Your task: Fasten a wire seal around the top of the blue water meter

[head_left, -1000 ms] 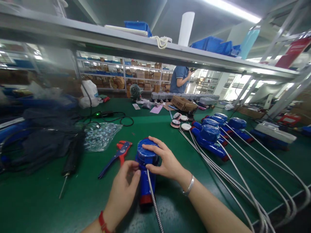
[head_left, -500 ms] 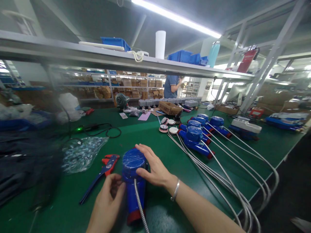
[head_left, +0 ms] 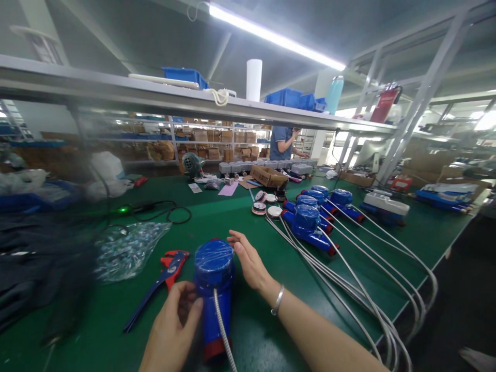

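Observation:
A blue water meter (head_left: 214, 276) stands close in front of me, its round top wrapped in clear film and a red cap at its near end. From its head a ribbed metal-sheathed cable (head_left: 221, 325) runs toward me. My left hand (head_left: 172, 323) is beside the meter's left side, fingers bent, thumb and fingers apart, the thumb at the body's edge; whether it presses on it I cannot tell. Just off the right side of the head, my right hand (head_left: 248, 261) is open with fingers stretched. Red-and-blue wire-stripping pliers (head_left: 165, 281) lie left of the meter.
More blue meters (head_left: 308, 219) with long pale cables (head_left: 333, 289) lie to the right. Small spools (head_left: 259, 208) and a cardboard box (head_left: 268, 176) are farther back. A clear bag of small parts (head_left: 129, 248) lies left. A shelf (head_left: 232, 106) spans overhead; a person (head_left: 281, 142) stands beyond.
My right hand has come off the meter's top and moved a little to its right. My left hand stays beside the meter, nearly unmoved. The view has shifted slightly.

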A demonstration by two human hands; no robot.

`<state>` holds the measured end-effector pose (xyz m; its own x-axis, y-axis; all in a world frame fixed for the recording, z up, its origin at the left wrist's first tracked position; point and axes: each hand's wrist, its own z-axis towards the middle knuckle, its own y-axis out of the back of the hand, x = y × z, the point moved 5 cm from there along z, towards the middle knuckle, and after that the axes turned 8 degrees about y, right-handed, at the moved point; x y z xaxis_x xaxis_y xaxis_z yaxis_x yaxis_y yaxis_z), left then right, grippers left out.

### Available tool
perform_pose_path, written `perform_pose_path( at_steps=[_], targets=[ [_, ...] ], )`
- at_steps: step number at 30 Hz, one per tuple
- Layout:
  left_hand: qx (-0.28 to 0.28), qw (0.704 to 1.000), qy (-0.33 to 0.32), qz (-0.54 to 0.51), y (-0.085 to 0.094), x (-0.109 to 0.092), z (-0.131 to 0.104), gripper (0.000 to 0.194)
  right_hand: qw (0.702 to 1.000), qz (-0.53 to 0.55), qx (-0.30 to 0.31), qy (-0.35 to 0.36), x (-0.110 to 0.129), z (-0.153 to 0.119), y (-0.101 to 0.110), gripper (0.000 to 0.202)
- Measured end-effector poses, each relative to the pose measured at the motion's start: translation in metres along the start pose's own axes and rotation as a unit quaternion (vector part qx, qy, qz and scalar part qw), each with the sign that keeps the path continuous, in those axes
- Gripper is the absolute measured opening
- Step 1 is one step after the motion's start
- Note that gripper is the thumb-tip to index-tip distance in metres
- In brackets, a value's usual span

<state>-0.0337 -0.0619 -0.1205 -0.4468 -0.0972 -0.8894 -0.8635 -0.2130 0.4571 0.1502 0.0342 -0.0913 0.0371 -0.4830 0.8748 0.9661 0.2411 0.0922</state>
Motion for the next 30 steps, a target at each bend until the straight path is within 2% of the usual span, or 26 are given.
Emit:
perform_pose_path(
  at_steps=[11,17,23,30],
  targets=[
    [0.002,0.998,-0.002,0.065,0.000,-0.009,-0.002,0.043,1.000,-0.023,-0.001,-0.004,0.002,-0.001,0.000,0.046],
    [0.046,0.989,0.043,0.132,-0.002,-0.010,-0.009,0.053,0.999,-0.033,0.001,0.000,0.005,-0.001,0.000,0.044],
    [0.046,0.987,0.050,0.147,-0.004,-0.012,-0.011,0.057,0.999,-0.028,0.021,0.006,0.009,-0.002,-0.004,0.043],
    [0.124,0.972,0.094,0.176,-0.011,-0.012,-0.015,0.052,0.999,-0.007,0.035,0.004,0.008,-0.002,-0.006,0.048]
  ],
)
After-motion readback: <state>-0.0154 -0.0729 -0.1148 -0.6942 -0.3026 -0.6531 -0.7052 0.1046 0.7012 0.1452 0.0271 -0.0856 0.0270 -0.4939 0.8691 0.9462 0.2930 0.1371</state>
